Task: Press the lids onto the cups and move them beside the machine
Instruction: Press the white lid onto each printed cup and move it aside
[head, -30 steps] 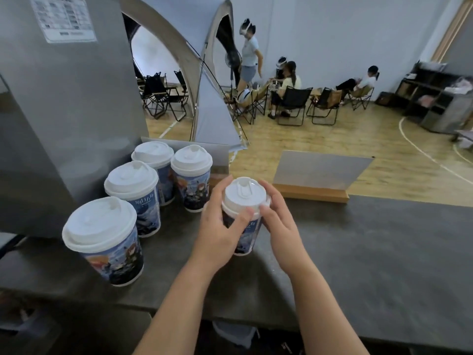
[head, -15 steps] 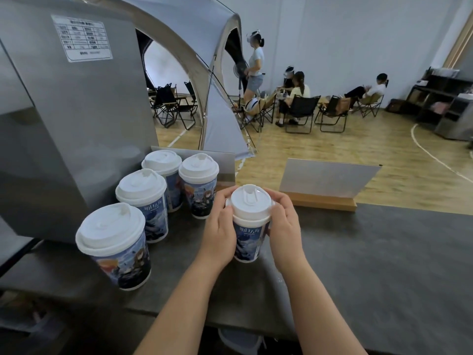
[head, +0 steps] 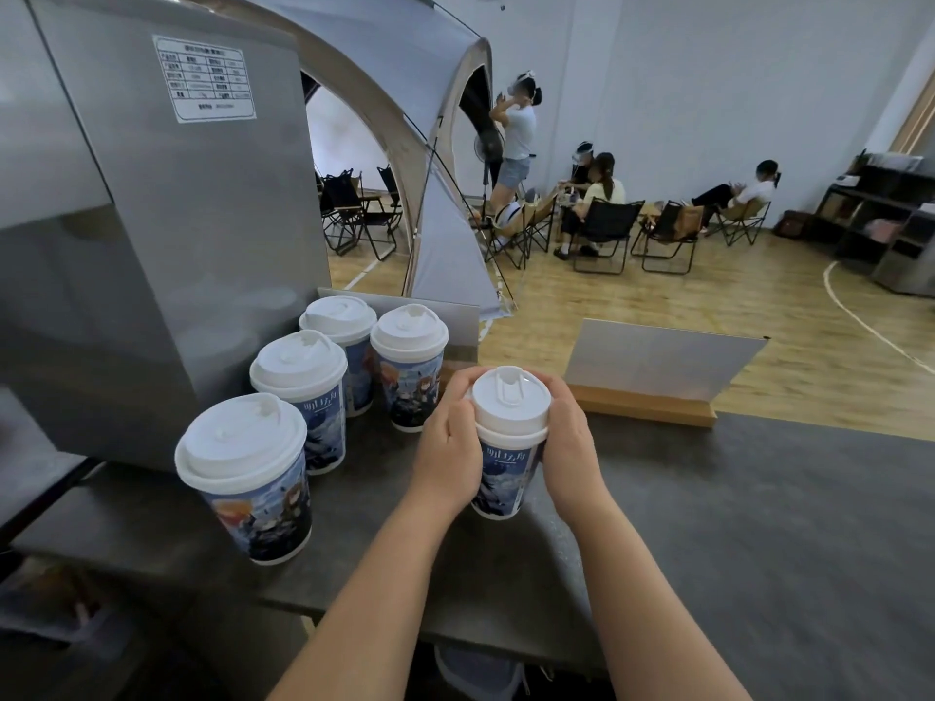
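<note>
Head-worn view, forward-down, close over counter (head: 759,523)

Past the counter I see a pale wall (head: 708,83) across the top of the frame and a wooden floor (head: 632,306) with a white curved line at right. Folding chairs (head: 607,235) stand mid-frame, dark shelving (head: 870,215) far right, a grey tent (head: 445,245) left of centre.

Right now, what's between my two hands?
In the head view, the lidded cup stands between them on the counter: the left hand and right hand grip its opposite sides just under the white lid.
</note>
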`<action>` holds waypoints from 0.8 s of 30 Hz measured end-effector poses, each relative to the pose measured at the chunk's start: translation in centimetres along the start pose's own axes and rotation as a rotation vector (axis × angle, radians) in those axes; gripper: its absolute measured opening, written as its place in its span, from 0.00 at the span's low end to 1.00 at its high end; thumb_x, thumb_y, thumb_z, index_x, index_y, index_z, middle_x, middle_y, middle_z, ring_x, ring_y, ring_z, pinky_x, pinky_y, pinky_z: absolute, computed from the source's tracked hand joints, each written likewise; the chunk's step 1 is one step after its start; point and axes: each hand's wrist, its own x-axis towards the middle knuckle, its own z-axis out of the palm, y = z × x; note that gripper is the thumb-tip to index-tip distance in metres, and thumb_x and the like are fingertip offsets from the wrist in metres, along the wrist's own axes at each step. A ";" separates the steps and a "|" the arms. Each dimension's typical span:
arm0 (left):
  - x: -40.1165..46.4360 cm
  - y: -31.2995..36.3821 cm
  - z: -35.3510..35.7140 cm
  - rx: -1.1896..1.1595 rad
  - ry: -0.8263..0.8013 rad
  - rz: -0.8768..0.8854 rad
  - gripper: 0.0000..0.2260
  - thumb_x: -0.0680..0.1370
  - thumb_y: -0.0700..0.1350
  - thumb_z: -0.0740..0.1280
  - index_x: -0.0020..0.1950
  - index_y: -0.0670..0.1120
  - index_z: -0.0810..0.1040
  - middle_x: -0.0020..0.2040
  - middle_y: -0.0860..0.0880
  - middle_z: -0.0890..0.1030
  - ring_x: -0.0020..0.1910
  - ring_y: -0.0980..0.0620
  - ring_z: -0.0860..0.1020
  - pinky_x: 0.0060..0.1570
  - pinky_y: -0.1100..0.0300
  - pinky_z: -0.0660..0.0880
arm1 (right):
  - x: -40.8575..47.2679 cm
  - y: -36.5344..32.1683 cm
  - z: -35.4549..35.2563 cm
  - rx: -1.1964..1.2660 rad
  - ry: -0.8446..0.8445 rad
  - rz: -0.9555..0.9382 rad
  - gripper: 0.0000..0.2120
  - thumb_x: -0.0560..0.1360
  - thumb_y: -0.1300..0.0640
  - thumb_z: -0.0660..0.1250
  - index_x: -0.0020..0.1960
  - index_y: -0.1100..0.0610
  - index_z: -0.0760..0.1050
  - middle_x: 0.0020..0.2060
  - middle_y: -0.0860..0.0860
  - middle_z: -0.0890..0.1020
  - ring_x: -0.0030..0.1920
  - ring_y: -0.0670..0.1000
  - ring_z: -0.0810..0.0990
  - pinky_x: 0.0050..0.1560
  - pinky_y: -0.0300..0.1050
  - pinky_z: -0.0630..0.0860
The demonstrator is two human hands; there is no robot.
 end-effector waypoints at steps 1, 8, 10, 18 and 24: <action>-0.1 0.1 0.1 0.010 0.026 0.001 0.18 0.75 0.45 0.52 0.57 0.51 0.77 0.54 0.53 0.82 0.56 0.57 0.78 0.58 0.54 0.76 | -0.1 0.1 0.2 0.004 0.027 -0.011 0.18 0.74 0.55 0.55 0.57 0.56 0.77 0.50 0.50 0.84 0.49 0.44 0.82 0.45 0.36 0.77; -1.2 0.6 0.3 0.110 0.216 0.005 0.07 0.81 0.43 0.58 0.50 0.48 0.75 0.47 0.58 0.81 0.47 0.67 0.77 0.43 0.68 0.71 | -1.2 0.3 0.4 0.024 0.299 -0.099 0.10 0.81 0.66 0.59 0.44 0.57 0.75 0.40 0.51 0.81 0.39 0.41 0.79 0.37 0.34 0.75; -1.6 0.5 0.5 0.153 0.281 0.053 0.07 0.83 0.44 0.58 0.48 0.48 0.73 0.44 0.59 0.80 0.45 0.69 0.76 0.39 0.73 0.70 | -1.3 0.6 0.7 0.012 0.358 -0.144 0.10 0.81 0.65 0.61 0.41 0.57 0.74 0.37 0.51 0.81 0.37 0.42 0.78 0.36 0.36 0.75; -3.0 -0.7 1.4 0.079 0.174 0.146 0.15 0.78 0.60 0.54 0.62 0.56 0.66 0.57 0.65 0.76 0.57 0.67 0.76 0.51 0.71 0.72 | -2.0 2.4 1.0 0.058 0.112 -0.153 0.13 0.79 0.47 0.55 0.61 0.46 0.72 0.54 0.42 0.81 0.57 0.47 0.80 0.55 0.43 0.78; -3.1 -0.7 0.8 0.029 0.093 0.136 0.20 0.72 0.61 0.63 0.63 0.63 0.65 0.62 0.59 0.77 0.61 0.62 0.76 0.53 0.69 0.74 | -2.3 2.7 -0.5 -0.013 -0.123 -0.129 0.28 0.74 0.44 0.64 0.71 0.44 0.61 0.63 0.38 0.74 0.66 0.43 0.74 0.66 0.42 0.74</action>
